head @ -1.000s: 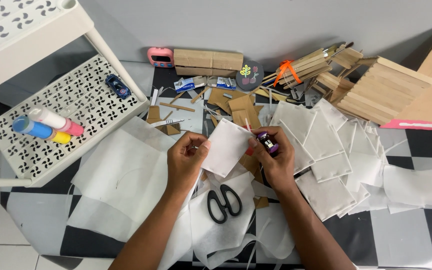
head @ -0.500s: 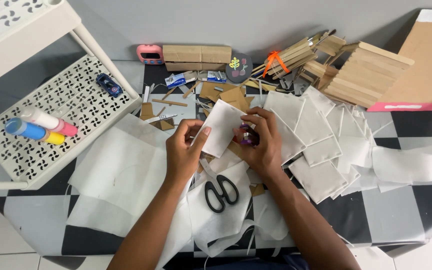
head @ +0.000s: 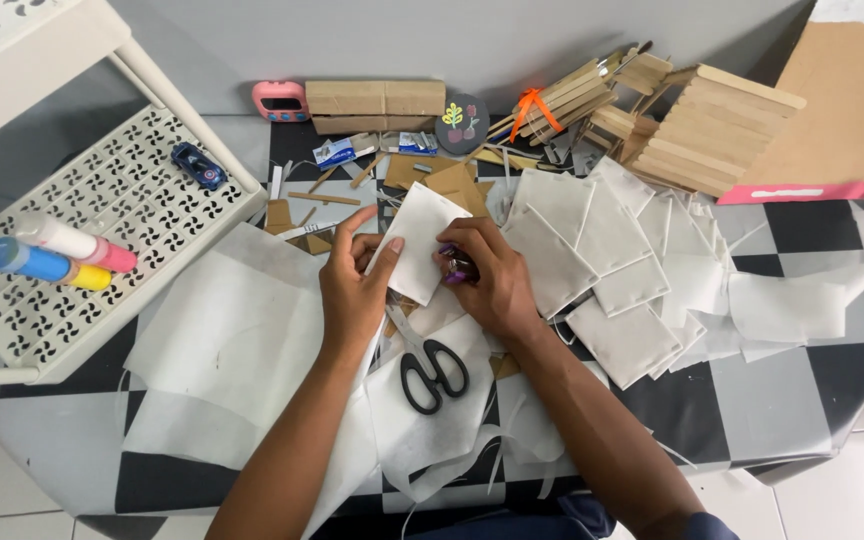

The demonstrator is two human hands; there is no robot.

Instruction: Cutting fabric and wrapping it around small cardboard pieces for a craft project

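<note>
Mid-frame over the bench: left hand fingers pinching a white fabric square; right hand fingers curled around a small purple object. Black scissors just below.

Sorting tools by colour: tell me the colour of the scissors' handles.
Black, both loops. The scissors lie on the white sheets just below the hands, clearest in the head view.

I see a white fabric square over a black, grey and white checked tabletop. Black-handled scissors lie at six o'clock; a pink timer sits at eleven.
</note>
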